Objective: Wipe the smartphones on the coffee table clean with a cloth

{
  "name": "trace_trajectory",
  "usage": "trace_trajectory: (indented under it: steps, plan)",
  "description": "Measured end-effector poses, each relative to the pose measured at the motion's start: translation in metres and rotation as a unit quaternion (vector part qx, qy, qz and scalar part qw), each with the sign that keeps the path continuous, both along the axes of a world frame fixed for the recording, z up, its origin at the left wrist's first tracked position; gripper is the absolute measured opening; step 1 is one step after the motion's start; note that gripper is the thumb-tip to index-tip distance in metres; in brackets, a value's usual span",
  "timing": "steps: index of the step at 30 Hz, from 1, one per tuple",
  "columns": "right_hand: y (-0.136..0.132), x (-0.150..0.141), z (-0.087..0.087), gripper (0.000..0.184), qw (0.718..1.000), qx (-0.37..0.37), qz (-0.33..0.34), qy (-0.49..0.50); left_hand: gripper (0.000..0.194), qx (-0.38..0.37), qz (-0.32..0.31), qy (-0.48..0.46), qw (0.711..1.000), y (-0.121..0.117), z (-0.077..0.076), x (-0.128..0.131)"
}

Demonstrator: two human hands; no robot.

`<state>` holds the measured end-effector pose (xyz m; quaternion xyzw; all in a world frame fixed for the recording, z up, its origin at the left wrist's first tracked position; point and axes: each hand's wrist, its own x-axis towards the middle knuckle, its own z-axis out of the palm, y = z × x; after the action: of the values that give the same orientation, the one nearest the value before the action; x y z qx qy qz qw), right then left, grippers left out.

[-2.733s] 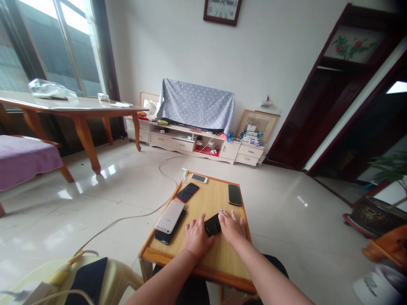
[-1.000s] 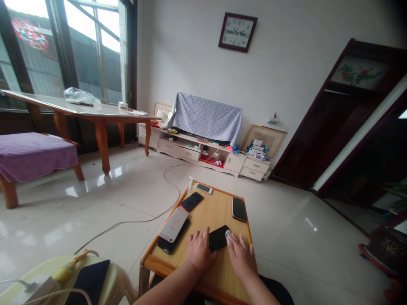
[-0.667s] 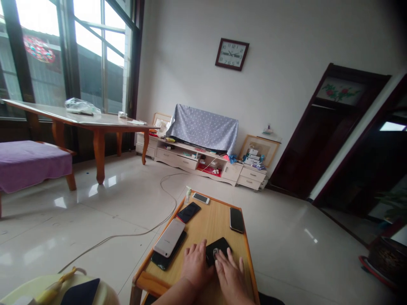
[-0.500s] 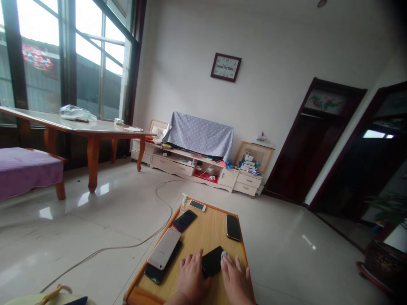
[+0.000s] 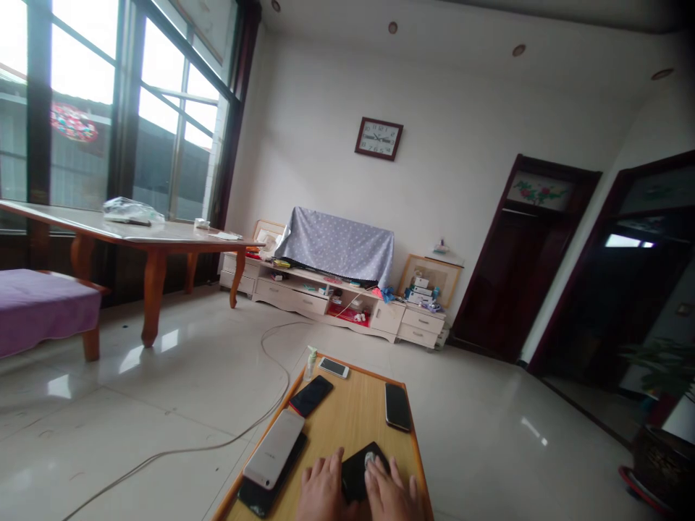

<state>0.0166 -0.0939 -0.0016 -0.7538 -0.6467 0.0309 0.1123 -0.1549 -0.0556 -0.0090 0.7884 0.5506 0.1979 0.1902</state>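
A black smartphone (image 5: 354, 470) lies on the small wooden table (image 5: 352, 405) in front of me. My left hand (image 5: 321, 490) grips its left edge, fingers bent along the side. On the phone's upper right part, my right hand (image 5: 392, 493) presses a small white wad (image 5: 370, 459), perhaps tissue or cloth, under its fingertips. The other fingers of that hand are stretched out over the phone's right side. The lower end of the phone is hidden between the hands.
Left on the table, a rose-gold phone (image 5: 276, 449) overlaps a black phone (image 5: 259, 499). Farther back are a dark phone with a red edge (image 5: 311, 395), a white phone (image 5: 334, 367) and a pump bottle (image 5: 310, 363). Another phone (image 5: 398, 407) lies right. A cable (image 5: 217, 447) crosses the floor.
The right hand and the white wad have moved left over the phone, from its right edge onto the screen. The view has tilted up a little. My left hand keeps its place at the phone.
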Motion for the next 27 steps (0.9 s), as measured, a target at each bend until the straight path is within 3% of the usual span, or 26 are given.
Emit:
trace_trajectory:
  steps: [3,5,11,16,18,23,27]
  plan:
    - [-0.005,-0.020,-0.004,0.045,0.996,-0.005,0.092,0.021,0.076,0.005,0.002,-0.007,1.000,0.001,-0.004,0.000]
    - [-0.006,-0.022,0.000,0.046,0.993,-0.011,0.114,0.033,0.075,0.007,0.002,-0.009,1.000,0.001,-0.005,-0.001]
    - [0.004,0.001,0.021,0.051,0.999,-0.016,-0.013,0.026,0.090,-0.001,0.001,0.003,1.000,0.000,0.000,-0.001]
    - [0.001,-0.029,0.015,0.047,0.991,-0.039,0.113,0.054,0.073,-0.002,0.001,0.012,1.000,-0.001,0.004,-0.002]
    - [0.000,-0.040,0.013,0.047,0.989,-0.029,0.131,0.062,0.069,-0.002,0.000,0.016,1.000,-0.002,0.007,-0.003]
    - [0.017,-0.026,0.020,0.048,0.995,-0.031,0.086,0.046,0.083,-0.029,0.000,0.014,0.999,0.000,0.009,-0.004]
    - [0.033,-0.002,0.026,0.049,0.999,-0.034,-0.018,0.004,0.100,-0.056,-0.002,0.032,0.998,0.006,0.005,-0.004]
